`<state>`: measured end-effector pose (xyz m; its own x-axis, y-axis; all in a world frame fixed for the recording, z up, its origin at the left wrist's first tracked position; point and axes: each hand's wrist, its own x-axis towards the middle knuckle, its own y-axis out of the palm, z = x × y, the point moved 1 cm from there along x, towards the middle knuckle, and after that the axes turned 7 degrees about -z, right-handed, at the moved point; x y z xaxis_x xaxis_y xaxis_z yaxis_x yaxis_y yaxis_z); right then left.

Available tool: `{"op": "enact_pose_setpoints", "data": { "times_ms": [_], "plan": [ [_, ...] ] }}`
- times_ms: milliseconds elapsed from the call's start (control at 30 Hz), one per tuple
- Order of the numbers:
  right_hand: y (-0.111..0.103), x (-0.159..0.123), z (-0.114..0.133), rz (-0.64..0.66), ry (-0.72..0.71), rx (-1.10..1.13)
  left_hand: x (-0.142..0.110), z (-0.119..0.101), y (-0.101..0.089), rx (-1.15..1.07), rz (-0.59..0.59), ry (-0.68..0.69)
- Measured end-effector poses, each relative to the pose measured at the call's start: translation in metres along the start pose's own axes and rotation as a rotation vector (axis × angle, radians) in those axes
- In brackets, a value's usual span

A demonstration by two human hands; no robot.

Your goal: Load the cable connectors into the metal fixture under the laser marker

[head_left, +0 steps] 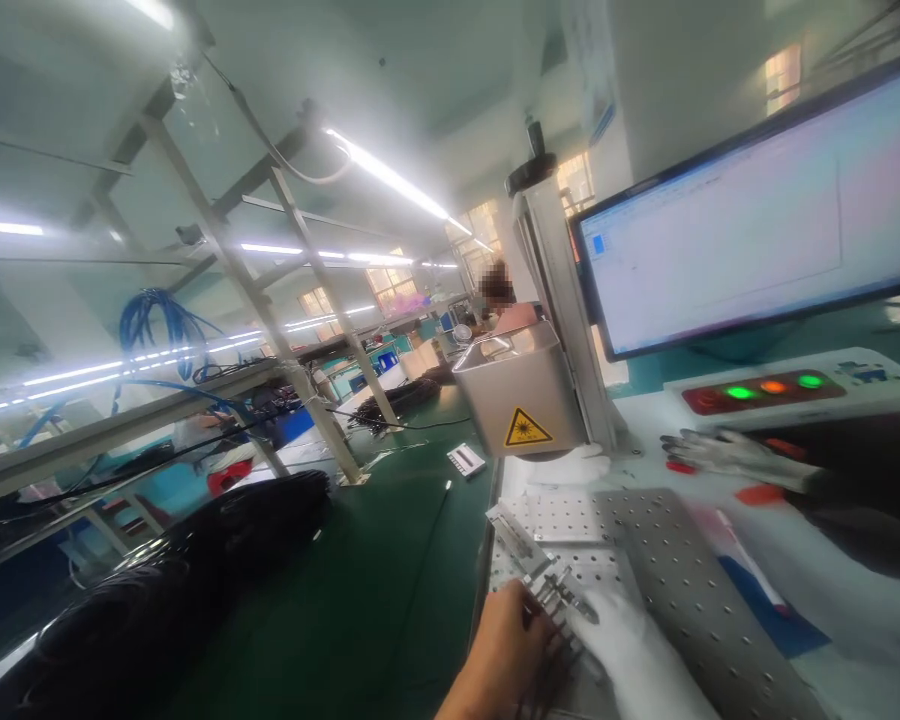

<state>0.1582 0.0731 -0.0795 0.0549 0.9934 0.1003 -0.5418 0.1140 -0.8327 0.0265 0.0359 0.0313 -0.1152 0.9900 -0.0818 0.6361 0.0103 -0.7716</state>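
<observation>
both hands [506,645] [622,640] grip metal connectors [562,595] on perforated plate [682,570]; laser box [521,395] behind.

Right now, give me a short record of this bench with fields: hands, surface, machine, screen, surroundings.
left hand: bare, on the small metal fixture
right hand: white glove, touching the same fixture
surface: perforated plate
machine: grey box with laser warning sticker
screen: monitor lit, window open
panel: lamps red, green, orange, green
left of bench: black cable bundles on green mat
</observation>
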Motion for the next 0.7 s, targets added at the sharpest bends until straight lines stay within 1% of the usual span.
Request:
{"op": "enact_pose_setpoints", "data": {
  "times_ms": [100, 200, 333, 467, 600, 700],
  "plan": [
    [0.007, 0.001, -0.004, -0.024, 0.033, 0.027, 0.0, 0.004, -0.011, -0.087, -0.096, 0.036],
    [0.012, 0.0, -0.006, -0.042, 0.03, 0.017, 0.001, 0.01, -0.015, -0.136, -0.09, 0.01],
    [0.011, -0.005, -0.006, -0.088, 0.033, -0.016, 0.004, 0.02, -0.008, -0.152, -0.043, -0.033],
    [0.01, -0.009, -0.005, -0.141, 0.027, -0.053, 0.007, 0.027, -0.001, -0.159, -0.055, -0.088],
    [0.008, -0.011, -0.002, -0.173, 0.014, -0.066, 0.01, 0.029, 0.002, -0.173, -0.039, -0.138],
    [0.005, -0.014, 0.001, -0.182, 0.013, -0.07, 0.013, 0.027, 0.002, -0.191, -0.041, -0.149]
  ]
}}
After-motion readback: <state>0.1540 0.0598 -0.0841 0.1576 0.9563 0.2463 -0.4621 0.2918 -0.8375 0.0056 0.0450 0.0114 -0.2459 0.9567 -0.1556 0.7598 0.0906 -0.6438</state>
